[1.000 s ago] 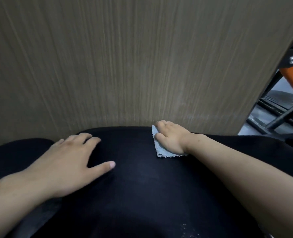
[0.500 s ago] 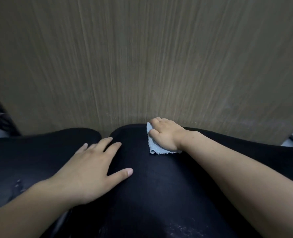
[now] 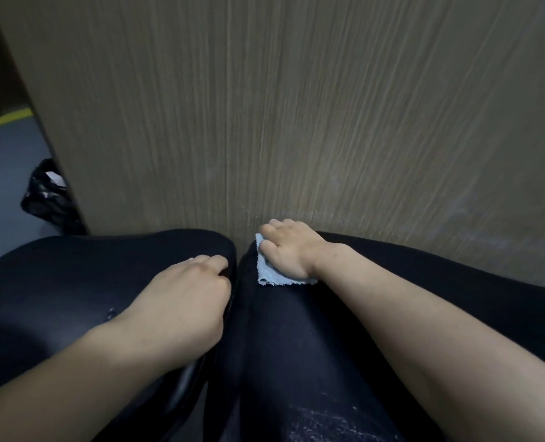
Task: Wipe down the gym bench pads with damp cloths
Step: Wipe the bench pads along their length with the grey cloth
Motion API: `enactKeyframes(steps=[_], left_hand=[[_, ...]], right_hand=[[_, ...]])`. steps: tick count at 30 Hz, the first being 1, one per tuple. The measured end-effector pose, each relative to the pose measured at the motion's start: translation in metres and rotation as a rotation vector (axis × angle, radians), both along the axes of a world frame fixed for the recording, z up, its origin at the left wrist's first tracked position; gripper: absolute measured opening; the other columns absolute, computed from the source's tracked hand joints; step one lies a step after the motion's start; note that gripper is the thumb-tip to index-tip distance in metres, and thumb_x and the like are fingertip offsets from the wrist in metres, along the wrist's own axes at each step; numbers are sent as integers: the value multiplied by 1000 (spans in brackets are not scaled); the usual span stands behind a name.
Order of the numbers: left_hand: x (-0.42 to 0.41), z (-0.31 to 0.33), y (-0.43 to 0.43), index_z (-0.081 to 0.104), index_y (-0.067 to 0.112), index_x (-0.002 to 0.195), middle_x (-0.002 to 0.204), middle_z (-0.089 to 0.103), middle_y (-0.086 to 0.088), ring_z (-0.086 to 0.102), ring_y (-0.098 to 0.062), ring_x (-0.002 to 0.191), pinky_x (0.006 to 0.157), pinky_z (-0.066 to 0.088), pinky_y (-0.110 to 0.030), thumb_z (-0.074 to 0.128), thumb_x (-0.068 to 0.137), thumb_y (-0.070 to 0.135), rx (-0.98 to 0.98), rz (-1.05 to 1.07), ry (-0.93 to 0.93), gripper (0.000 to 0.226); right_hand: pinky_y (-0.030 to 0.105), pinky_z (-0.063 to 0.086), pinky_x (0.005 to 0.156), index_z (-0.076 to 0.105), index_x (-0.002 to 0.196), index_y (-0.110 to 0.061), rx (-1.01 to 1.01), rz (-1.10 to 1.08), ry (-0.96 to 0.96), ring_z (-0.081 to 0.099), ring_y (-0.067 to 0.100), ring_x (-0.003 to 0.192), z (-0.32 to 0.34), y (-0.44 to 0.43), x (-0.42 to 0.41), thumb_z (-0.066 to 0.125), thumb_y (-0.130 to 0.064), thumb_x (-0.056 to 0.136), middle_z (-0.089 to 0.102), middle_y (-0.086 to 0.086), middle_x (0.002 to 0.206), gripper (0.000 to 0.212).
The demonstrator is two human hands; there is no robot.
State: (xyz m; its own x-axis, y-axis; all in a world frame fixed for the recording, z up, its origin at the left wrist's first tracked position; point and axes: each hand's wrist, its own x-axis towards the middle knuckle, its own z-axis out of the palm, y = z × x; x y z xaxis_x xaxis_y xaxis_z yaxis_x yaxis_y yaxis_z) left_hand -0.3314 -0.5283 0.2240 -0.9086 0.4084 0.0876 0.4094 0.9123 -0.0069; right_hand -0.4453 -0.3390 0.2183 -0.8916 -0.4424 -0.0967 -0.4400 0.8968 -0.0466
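Two black bench pads lie side by side with a narrow gap between them. My left hand point(image 3: 181, 301) rests on the left pad point(image 3: 73, 282) at its right edge, its fingers curled over that edge into the gap. On the far left corner of the right pad point(image 3: 296, 346) lies a light blue cloth point(image 3: 269, 275). My right hand point(image 3: 291, 250) holds the cloth down there with bent fingers, close against the wooden panel. Pale streaks show on the near part of the right pad.
A tall wood-grain panel point(image 3: 296, 122) stands directly behind both pads. A black plastic bag point(image 3: 46, 199) sits on the grey floor at the left, beside the panel's corner. A yellow floor line point(image 3: 3, 120) runs farther back on the left.
My left hand went from lying flat on the right pad to the gap, fingers now curled over the left pad's edge. The right hand stayed on the cloth at the pad's far end.
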Motion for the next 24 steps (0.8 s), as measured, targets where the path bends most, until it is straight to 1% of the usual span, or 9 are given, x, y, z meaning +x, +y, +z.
enactKeyframes(steps=[3,6,9,11,14,16,17,20,24], left_hand=[[3,6,-8,66,21,106,120,54,8,51,-14,111,91,44,-26,40,90,15,-37,-4,32,31],[6,11,-16,66,21,111,121,54,8,51,-14,112,93,38,-23,39,89,12,-50,-2,39,36],[11,11,-23,64,21,108,114,54,8,52,-14,109,104,36,-26,38,87,10,-51,13,5,35],[16,10,-27,61,21,108,111,53,8,51,-14,112,112,31,-31,38,87,10,-35,22,-36,33],[22,9,-30,55,18,129,133,51,5,44,-15,129,118,23,-34,38,88,11,-71,33,-88,44],[25,10,-31,47,16,140,144,45,2,37,-16,136,121,18,-37,38,90,11,-108,41,-111,50],[27,12,-32,43,16,143,148,42,2,34,-16,139,121,16,-39,37,91,11,-119,42,-118,53],[31,15,-36,34,14,150,156,33,1,27,-17,144,122,13,-42,35,94,10,-130,37,-125,56],[34,14,-38,21,14,156,165,15,0,17,-17,149,123,9,-45,35,98,13,-147,41,-140,60]], right_hand=[[39,33,100,57,112,-12,52,35,6,48,29,114,1,-24,11,24,-36,100,55,11,121,43],[38,31,105,63,114,-10,142,56,-12,47,28,114,-1,-47,26,21,-36,100,57,12,118,51],[36,29,109,63,115,-7,137,1,-6,45,27,117,-1,-56,39,19,-35,100,57,14,119,54],[37,27,111,62,116,-5,118,-32,-7,43,27,118,-1,-59,47,19,-35,101,56,15,121,54],[38,21,116,58,124,-2,117,-68,-9,35,27,131,-3,-65,62,18,-34,101,51,17,133,56],[38,14,119,53,131,0,100,-84,-18,23,28,142,-4,-68,75,19,-34,100,43,17,144,57],[38,13,120,52,132,0,85,-89,-21,20,27,144,-4,-68,81,20,-34,100,41,17,146,57],[39,11,120,51,132,0,48,-92,-18,18,27,144,-5,-70,102,22,-33,100,41,14,143,55],[39,5,122,45,137,0,18,-108,-12,11,25,147,-6,-73,127,24,-32,100,33,14,152,54]])
